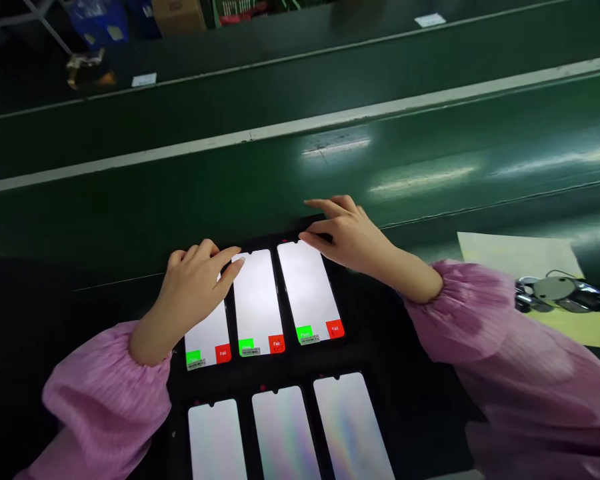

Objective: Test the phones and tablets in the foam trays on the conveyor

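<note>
Two rows of lit smartphones lie face up on the dark bench. My left hand [193, 283] is over the left phone [207, 339] of the far row and covers its upper part. Its thumb and index finger reach the top left corner of the middle phone [257, 300], slightly apart with nothing visible between them. At the top edge of the right phone [310, 287] is my right hand [347, 230], fingers spread and thumb tip near the screen. These three white screens show green and red boxes, the red ones reading "Fail", and small barcode labels.
Nearer me lie more phones with plain, faintly rainbow-tinted screens [285, 433]. Yellowish paper [520, 250] and a shiny metal object [555, 292] are at the right. A green surface with a pale strip [300, 127] runs behind; a blue bin [97, 23] and cardboard box [179, 15] stand beyond.
</note>
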{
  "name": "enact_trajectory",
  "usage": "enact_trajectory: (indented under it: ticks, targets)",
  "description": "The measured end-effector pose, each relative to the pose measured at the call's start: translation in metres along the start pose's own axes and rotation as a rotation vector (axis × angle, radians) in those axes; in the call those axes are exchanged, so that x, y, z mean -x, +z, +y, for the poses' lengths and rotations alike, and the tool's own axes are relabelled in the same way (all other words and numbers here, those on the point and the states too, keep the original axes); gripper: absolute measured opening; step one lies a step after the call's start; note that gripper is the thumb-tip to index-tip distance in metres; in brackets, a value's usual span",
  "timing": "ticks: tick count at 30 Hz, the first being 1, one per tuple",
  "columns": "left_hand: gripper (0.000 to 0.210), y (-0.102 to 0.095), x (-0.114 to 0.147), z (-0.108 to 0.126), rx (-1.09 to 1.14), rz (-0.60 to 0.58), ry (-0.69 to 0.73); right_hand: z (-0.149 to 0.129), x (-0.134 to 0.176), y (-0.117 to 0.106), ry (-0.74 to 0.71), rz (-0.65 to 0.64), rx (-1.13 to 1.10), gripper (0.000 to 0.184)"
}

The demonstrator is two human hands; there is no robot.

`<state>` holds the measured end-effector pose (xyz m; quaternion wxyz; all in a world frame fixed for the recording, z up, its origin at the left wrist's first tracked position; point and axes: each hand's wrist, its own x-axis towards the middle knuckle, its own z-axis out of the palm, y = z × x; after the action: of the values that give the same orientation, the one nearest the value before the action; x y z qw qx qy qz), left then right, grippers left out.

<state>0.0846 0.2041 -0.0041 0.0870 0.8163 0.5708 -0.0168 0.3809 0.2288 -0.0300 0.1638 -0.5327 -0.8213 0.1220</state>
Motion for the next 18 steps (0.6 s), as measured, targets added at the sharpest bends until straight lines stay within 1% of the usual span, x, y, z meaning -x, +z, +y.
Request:
enact_trajectory:
  ticks: [3, 6, 8, 10, 12, 13, 14, 15, 17, 18]
  targets:
    - [0.048, -0.003, 0.000, 0.004, -0.064, 0.007, 0.002, -0.010, -0.011, 0.001, -0.015, -0.014, 0.058, 0.027]
    - [0.047, -0.002, -0.005, 0.007, -0.120, 0.057, 0.026, -0.014, -0.024, 0.010, -0.006, -0.038, -0.029, 0.014]
    - [0.046, -0.002, -0.006, 0.008, -0.151, 0.078, 0.041, -0.013, -0.027, 0.014, -0.003, 0.000, -0.105, 0.010]
    - [0.045, -0.004, -0.001, 0.008, -0.158, 0.094, 0.049, -0.015, -0.019, 0.010, -0.084, 0.052, -0.142, 0.012]
    - [0.043, -0.007, 0.014, 0.012, -0.156, 0.169, 0.081, -0.023, 0.004, -0.002, -0.231, 0.091, -0.156, 0.019]
    - [0.042, -0.007, 0.025, 0.016, -0.140, 0.226, 0.129, -0.029, 0.020, -0.010, -0.307, 0.101, -0.168, 0.022]
    - [0.040, -0.005, 0.038, 0.023, -0.100, 0.279, 0.204, -0.035, 0.039, -0.017, -0.355, 0.111, -0.185, 0.026]
    - [0.037, -0.001, 0.051, 0.031, -0.033, 0.317, 0.300, -0.043, 0.060, -0.022, -0.368, 0.052, -0.223, 0.026]
    - [0.025, 0.014, 0.073, 0.054, 0.166, 0.342, 0.505, -0.055, 0.102, -0.027, -0.340, 0.058, -0.356, 0.026]
    - [0.022, 0.024, 0.081, 0.067, 0.270, 0.347, 0.587, -0.060, 0.120, -0.025, -0.389, 0.017, -0.367, 0.025]
